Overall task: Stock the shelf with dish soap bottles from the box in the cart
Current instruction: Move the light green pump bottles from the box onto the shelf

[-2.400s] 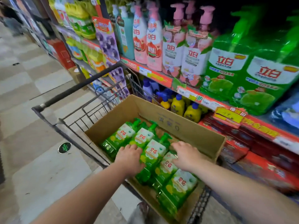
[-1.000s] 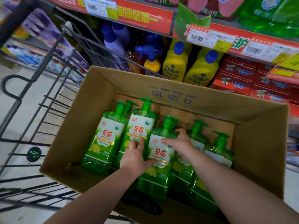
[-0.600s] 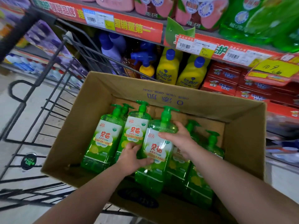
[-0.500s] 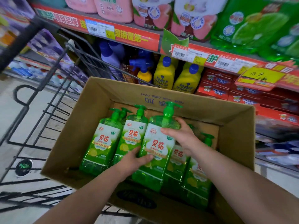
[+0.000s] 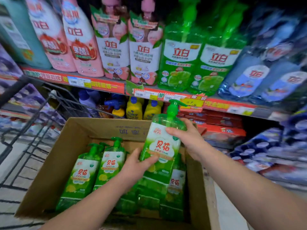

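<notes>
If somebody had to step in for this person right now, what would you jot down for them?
Left hand: gripping the lower body of the lifted bottle.
Right hand: gripping its shoulder, below the green pump.
The bottle is raised above the cardboard box in the cart, roughly upright, not yet on a shelf.
Done: one bottle pulled out.
Left: shelve it, then the remaining bottles lying in the box. The exact count is unclear; some are hidden behind the arms.

One green bottle (image 5: 162,143) is held up by two hands. In the box (image 5: 69,146) at 6 o'clock at least three more show. At 12 o'clock stand four pink bottles (image 5: 83,44) and two yellow bottles (image 5: 134,108).
</notes>
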Motion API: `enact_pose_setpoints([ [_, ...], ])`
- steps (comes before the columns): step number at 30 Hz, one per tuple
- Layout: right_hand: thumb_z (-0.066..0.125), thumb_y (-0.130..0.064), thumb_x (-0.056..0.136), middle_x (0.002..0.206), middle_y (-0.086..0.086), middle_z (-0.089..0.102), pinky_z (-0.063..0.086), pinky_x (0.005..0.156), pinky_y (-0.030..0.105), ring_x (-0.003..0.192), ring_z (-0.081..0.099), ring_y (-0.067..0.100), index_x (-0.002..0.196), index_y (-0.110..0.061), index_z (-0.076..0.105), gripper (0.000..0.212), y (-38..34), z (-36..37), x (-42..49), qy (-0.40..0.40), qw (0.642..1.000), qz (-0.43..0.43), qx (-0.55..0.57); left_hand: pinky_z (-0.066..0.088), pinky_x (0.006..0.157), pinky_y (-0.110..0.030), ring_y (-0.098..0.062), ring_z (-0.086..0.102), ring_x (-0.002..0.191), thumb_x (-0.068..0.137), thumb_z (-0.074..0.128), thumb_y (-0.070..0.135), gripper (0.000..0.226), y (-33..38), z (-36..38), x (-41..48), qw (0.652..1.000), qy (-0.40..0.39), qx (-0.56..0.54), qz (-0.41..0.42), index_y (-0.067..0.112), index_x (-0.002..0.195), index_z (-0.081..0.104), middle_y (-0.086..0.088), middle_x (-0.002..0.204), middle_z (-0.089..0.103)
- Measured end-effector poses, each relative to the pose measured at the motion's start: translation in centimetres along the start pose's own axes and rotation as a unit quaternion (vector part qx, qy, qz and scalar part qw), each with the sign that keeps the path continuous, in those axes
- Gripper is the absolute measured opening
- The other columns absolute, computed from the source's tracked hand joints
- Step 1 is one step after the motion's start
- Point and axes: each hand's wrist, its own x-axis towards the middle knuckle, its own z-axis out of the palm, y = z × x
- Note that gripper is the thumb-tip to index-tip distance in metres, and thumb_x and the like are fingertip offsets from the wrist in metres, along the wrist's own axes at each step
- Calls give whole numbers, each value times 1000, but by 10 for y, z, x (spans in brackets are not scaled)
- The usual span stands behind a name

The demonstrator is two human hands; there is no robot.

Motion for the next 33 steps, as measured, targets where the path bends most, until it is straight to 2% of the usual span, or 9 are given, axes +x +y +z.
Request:
enact_pose_setpoints([
  [3, 84, -16, 68, 108, 8, 70, 55, 87, 44, 91, 68, 23, 121, -19, 51, 63, -13, -34, -25, 29, 998, -47, 37, 49, 95, -33, -14, 64, 100, 65, 76, 53, 74, 23, 31, -14, 999, -14, 10, 47, 29, 127, 42, -1, 122, 63],
  [5, 80, -11, 71, 109, 11, 70, 52, 93, 49, 91, 68, 26, 126, -15, 51, 62, -20, -64, -47, 49, 995, -71, 57, 50, 96, -41, -17, 67, 98, 64, 79, 48, 73, 36, 57, -23, 998, -30, 19, 59, 24, 125, 46, -2, 116, 67],
  [12, 78, -15, 76, 111, 8, 69, 55, 87, 45, 96, 69, 26, 123, -16, 50, 55, -13, -206, -151, 134, 982, -116, 71, 56, 69, -19, -4, 70, 73, 82, 70, 21, 31, 59, 197, -75, 982, -133, 42, 128, 28, 106, 51, 7, 96, 69],
  [18, 80, -12, 74, 108, 10, 69, 56, 75, 36, 88, 69, 24, 121, -10, 50, 55, 20, -335, -260, 236, 958, -131, 91, 52, 93, -46, -23, 69, 96, 46, 75, 56, 70, 52, 340, -137, 963, -218, 74, 140, 24, 106, 58, -4, 106, 72],
  [21, 83, -18, 69, 105, 12, 71, 56, 62, 28, 80, 71, 20, 122, -6, 54, 61, 37, -388, -306, 277, 947, -132, 95, 52, 93, -44, -22, 69, 95, 53, 77, 48, 59, 45, 405, -166, 956, -244, 76, 146, 23, 103, 60, -3, 104, 72],
  [24, 87, -34, 49, 105, 13, 72, 59, 69, 35, 86, 72, 25, 120, -6, 57, 82, 50, -433, -343, 321, 934, -125, 94, 52, 93, -45, -23, 69, 95, 69, 80, 32, 41, 40, 459, -189, 945, -283, 75, 145, 21, 103, 59, -2, 103, 72],
  [27, 83, -20, 69, 102, 12, 73, 57, 58, 28, 73, 72, 19, 115, -8, 62, 52, 62, -473, -369, 339, 925, -130, 114, 52, 92, -49, -27, 69, 96, 70, 80, 32, 44, 38, 502, -200, 934, -321, 70, 141, 19, 106, 58, -6, 105, 72],
  [31, 85, -29, 58, 103, 10, 73, 55, 58, 28, 78, 73, 21, 121, -10, 58, 70, 77, -516, -383, 369, 911, -131, 131, 53, 91, -45, -22, 70, 95, 58, 81, 45, 67, 43, 550, -199, 917, -352, 94, 162, 18, 114, 57, -2, 105, 72],
  [33, 84, -23, 67, 103, 9, 73, 56, 58, 28, 78, 73, 21, 120, -12, 56, 61, 81, -537, -385, 383, 905, -126, 138, 54, 90, -38, -18, 69, 94, 68, 81, 40, 56, 46, 574, -194, 906, -374, 112, 164, 22, 114, 56, 2, 105, 71],
])
